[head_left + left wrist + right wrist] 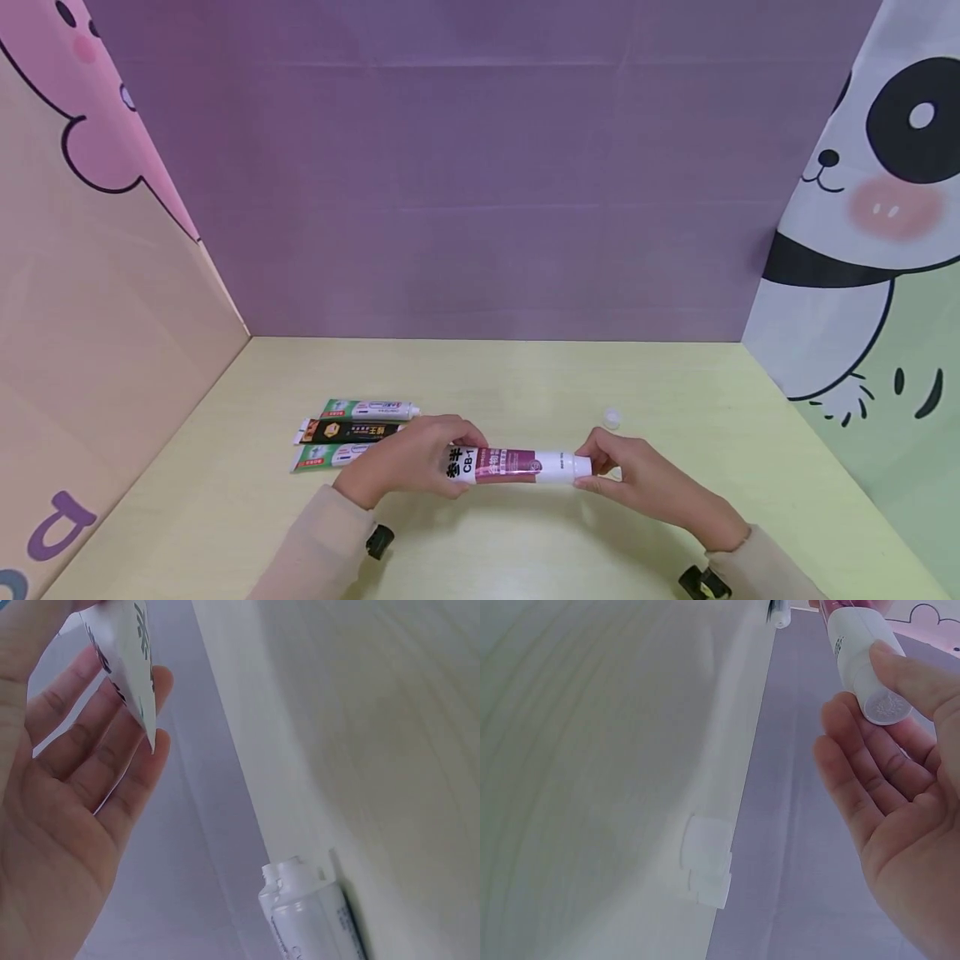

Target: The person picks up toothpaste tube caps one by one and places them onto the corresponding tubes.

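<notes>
A white and maroon toothpaste tube is held level above the table, its capped end to the right. My left hand grips the flat crimped end, which shows as a thin white edge in the left wrist view. At the other end my right hand pinches the white cap between thumb and fingers. Beside my left hand lie a green and white tube, a black tube and another green and white tube, the last two partly hidden by that hand.
Loose white caps lie on the pale table near my right hand, one cap beyond it and others visible in the right wrist view. A purple backdrop closes off the back, with printed panels at both sides.
</notes>
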A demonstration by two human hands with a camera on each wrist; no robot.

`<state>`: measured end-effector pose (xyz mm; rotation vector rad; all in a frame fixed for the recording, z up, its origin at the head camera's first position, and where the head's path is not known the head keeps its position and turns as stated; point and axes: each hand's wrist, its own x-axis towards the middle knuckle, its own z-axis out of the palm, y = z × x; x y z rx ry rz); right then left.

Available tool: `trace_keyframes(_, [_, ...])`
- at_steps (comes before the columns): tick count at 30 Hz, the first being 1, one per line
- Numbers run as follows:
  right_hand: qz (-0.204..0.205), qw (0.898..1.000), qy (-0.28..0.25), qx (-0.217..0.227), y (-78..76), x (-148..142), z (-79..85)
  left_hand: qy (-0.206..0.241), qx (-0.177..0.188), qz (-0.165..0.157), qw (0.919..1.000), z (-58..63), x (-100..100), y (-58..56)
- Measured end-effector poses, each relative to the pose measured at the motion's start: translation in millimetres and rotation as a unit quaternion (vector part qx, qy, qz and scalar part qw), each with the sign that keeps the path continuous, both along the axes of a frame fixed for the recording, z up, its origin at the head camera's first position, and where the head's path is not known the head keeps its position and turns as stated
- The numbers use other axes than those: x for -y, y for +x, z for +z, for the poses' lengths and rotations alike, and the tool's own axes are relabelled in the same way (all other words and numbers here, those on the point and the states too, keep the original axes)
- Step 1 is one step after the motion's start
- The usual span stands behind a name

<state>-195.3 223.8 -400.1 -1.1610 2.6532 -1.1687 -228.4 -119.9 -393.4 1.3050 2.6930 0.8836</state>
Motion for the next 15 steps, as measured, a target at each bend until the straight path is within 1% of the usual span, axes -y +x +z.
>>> trace_keyframes(9, [-0.004,1.000,0.018,0.000,0.7,-1.8,-4.7,-0.023,0.011,-0.002,0.9997,-3.7,-4.3,0.7])
trace_keyframes(13, [-0.005,1.000,0.023,0.012,0.6,-2.9,-7.0,-0.042,0.016,0.001,0.9990,-5.7,-6.3,1.9])
trace_keyframes(15, [-0.005,0.999,0.026,0.020,0.5,-3.4,-8.2,-0.052,0.009,0.001,0.9986,-6.7,-7.2,2.4])
